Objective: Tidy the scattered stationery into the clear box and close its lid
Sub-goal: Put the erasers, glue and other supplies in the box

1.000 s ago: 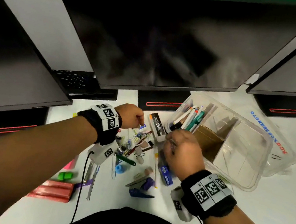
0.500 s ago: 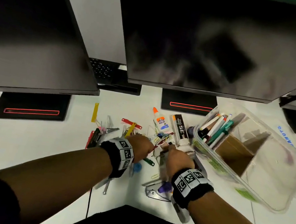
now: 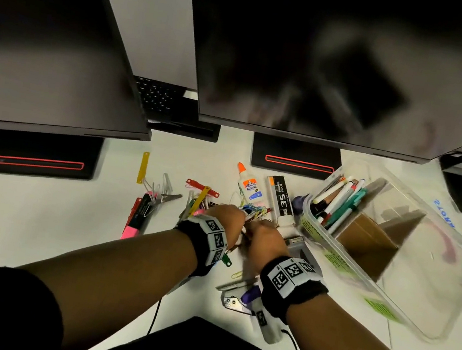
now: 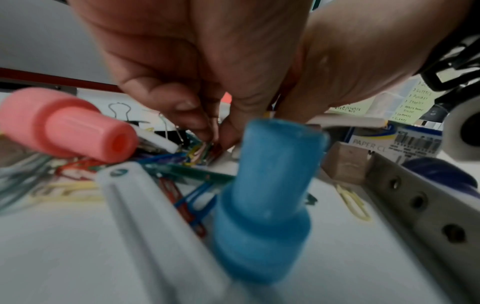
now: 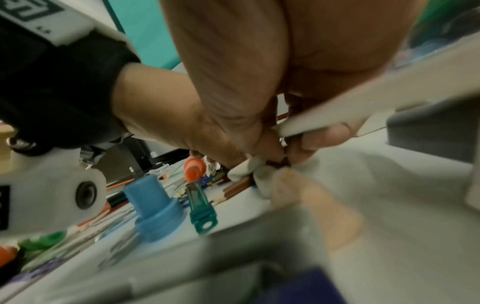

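Note:
The clear box (image 3: 318, 243) lies at the right with its lid (image 3: 456, 226) open behind it; several pens (image 3: 337, 199) fill its left compartment. Both hands meet over a heap of coloured paper clips (image 3: 254, 210). My left hand (image 3: 242, 218) pinches a bunch of paper clips (image 4: 205, 148) with its fingertips (image 4: 197, 125). Touching it, my right hand (image 3: 257, 229) has its fingers curled, pinching the end of a brown pencil (image 5: 233, 189) beside a white piece (image 5: 249, 167). A glue bottle (image 3: 250, 188) and a black lead box (image 3: 279, 197) lie just beyond.
Three dark monitors overhang the white desk; their stands (image 3: 295, 160) sit close behind the pile. Pink highlighters (image 3: 134, 220), binder clips and coloured fasteners (image 3: 202, 190) lie left. A blue cap (image 4: 267, 185), pink cap (image 4: 64, 123) and purple punch (image 3: 238, 298) sit near my wrists.
The left hand pulled back from the far side of the pile and both hands closed in together on the paper clips. The head view shifted left.

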A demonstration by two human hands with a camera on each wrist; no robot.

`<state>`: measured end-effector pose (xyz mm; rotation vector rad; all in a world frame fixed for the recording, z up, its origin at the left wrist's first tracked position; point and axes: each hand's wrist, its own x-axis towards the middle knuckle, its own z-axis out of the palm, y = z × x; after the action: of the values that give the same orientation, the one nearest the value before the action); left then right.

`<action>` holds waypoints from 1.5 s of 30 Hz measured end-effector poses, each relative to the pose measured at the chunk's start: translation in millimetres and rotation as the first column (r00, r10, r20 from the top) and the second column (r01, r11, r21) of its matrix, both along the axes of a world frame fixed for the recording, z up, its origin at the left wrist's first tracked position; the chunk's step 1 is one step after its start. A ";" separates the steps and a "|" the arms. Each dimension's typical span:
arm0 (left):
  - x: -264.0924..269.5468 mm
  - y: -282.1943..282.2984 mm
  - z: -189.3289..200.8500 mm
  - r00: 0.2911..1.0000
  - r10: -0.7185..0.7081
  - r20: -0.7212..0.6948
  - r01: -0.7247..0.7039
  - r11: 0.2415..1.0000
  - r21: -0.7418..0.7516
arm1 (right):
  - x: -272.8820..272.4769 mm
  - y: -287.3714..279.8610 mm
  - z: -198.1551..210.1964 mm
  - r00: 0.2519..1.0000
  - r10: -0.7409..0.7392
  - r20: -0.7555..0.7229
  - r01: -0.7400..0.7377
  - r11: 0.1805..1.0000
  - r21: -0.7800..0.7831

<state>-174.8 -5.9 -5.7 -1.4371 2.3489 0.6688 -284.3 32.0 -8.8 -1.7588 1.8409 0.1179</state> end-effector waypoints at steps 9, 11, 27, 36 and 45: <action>20.1 2.4 -2.0 0.996 0.022 0.086 -0.026 0.999 0.042 | 1.1 -8.4 1.9 0.988 0.124 -0.093 -0.115 0.989 0.094; 27.2 -0.8 0.4 0.997 0.028 0.065 -0.031 0.998 0.052 | -1.4 -9.8 6.3 0.983 0.145 -0.113 -0.133 0.985 0.106; 109.2 -32.5 61.0 0.961 0.230 -0.156 -0.201 0.962 0.183 | 30.8 -18.1 37.1 0.990 0.080 0.112 -0.074 0.996 -0.051; 109.6 -9.1 32.2 0.949 0.266 -0.171 -0.223 0.945 0.238 | 43.8 -23.5 26.2 0.996 0.029 0.086 -0.026 0.999 -0.033; 126.2 -6.7 23.6 0.874 0.364 -0.323 -0.280 0.919 0.278 | 68.4 -18.7 14.9 0.963 0.268 0.043 -0.270 0.962 0.052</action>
<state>-48.6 -12.6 17.9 -1.7407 2.2032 1.3591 -215.9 13.4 6.1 -1.9499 1.5500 0.2412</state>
